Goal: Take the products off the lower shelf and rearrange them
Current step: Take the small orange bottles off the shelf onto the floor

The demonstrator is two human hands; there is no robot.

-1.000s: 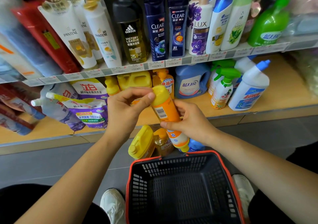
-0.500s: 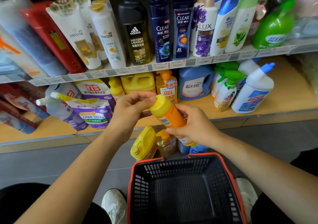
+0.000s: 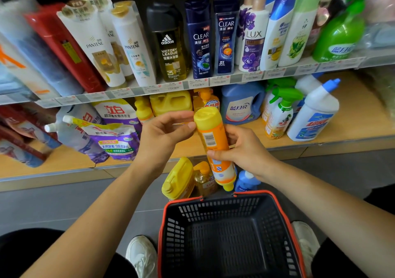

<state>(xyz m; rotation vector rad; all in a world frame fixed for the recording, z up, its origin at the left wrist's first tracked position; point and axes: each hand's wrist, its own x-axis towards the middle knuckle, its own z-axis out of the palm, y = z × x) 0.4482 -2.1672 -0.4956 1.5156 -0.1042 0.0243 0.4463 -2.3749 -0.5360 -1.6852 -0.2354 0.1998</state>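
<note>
Orange bottle (image 3: 213,141), yellow cap (image 3: 206,115) up, held tilted just off lower shelf's (image 3: 352,115) front edge, above basket's (image 3: 213,211) far rim. Right hand (image 3: 250,151) fingers wrapped round bottle's middle. Left hand (image 3: 162,136) thumb and forefinger pinching cap. Yellow jug (image 3: 177,181) on floor beyond basket.

Price tags (image 3: 220,79) blur beyond reading. The right hand (image 3: 245,149) hides part of the orange bottle (image 3: 211,136). The basket (image 3: 224,205) runs off the near edge.
</note>
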